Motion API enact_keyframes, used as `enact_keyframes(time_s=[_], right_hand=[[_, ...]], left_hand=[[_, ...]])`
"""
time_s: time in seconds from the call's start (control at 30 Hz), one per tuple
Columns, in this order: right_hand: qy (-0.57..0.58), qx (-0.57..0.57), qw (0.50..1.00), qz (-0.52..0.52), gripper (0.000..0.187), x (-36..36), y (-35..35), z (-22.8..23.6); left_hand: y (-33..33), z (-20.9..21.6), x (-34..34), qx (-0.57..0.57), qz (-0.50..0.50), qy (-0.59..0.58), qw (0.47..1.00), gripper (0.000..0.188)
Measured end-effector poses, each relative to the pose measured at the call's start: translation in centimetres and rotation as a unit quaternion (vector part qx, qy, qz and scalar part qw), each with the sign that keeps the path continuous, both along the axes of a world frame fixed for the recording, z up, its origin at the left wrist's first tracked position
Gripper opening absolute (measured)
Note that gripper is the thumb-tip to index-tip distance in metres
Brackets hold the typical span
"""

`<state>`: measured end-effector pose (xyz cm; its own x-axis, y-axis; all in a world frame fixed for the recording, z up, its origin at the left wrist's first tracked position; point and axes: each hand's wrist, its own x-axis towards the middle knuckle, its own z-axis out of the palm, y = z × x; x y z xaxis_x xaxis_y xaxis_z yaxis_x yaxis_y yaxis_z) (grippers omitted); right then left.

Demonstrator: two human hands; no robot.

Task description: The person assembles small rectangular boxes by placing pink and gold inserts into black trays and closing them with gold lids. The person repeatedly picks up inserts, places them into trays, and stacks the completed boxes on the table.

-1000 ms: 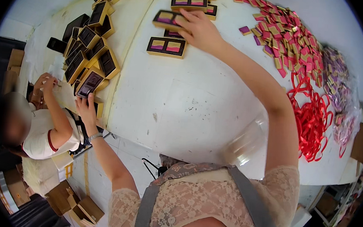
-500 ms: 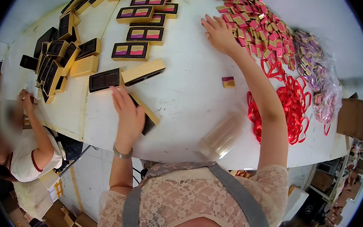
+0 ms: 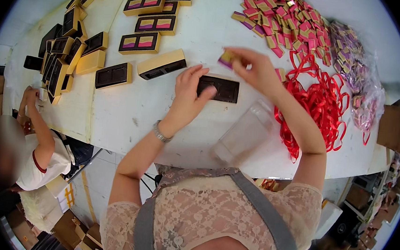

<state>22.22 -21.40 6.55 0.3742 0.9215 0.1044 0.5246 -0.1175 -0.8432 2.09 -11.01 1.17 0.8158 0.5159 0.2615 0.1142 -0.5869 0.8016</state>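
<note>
A black-lined gift box (image 3: 225, 90) lies in front of me with its two hollows facing up, nothing in the visible ones. My left hand (image 3: 187, 95) grips its left end, thumb over the top edge and fingers behind. Above the box's right part, my right hand (image 3: 256, 69) pinches a small purple-and-gold wrapped square (image 3: 225, 59) between thumb and fingers. Left of my left hand lie a gold box on its side (image 3: 161, 63) and another open black-lined box (image 3: 112, 76).
Filled boxes (image 3: 139, 42) stand in a column at the back; more gold boxes (image 3: 92, 63) pile up left. Pink-and-gold squares (image 3: 292, 26), red ribbon (image 3: 316, 106) and a bag of purple squares (image 3: 350, 66) lie right. A clear plastic case (image 3: 244, 133) is near. A co-worker (image 3: 42, 155) sits left.
My left hand has moved right with the gift box, which now lies flat. My right hand has come back from the pile's edge and picked up a purple-and-gold square.
</note>
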Motion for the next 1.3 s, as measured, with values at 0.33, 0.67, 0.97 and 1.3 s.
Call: enact_keyframes(time_s=[0.33, 0.67, 0.97, 1.3], right_hand=[[-0.287, 0.149, 0.943, 0.075, 0.028, -3.6, -0.7, -4.9], [-0.536, -0.005, 0.84, -0.083, 0.029, 15.6, 6.8, -5.3], [-0.365, 0.081, 0.926, 0.05, 0.025, 6.3, 3.1, -2.2], [-0.384, 0.113, 0.908, 0.122, 0.031, -0.3, -1.5, -3.1]], left_hand=[[1.3, -0.4, -0.5, 0.033, -0.1, 0.026, 0.994, 0.084], [1.3, 0.2, -0.3, 0.226, -0.139, 0.058, 0.962, 0.059], [3.6, -0.1, -1.4, 0.222, -0.119, 0.081, 0.964, 0.058], [3.9, 0.2, -1.2, 0.218, -0.126, 0.087, 0.964, 0.058]])
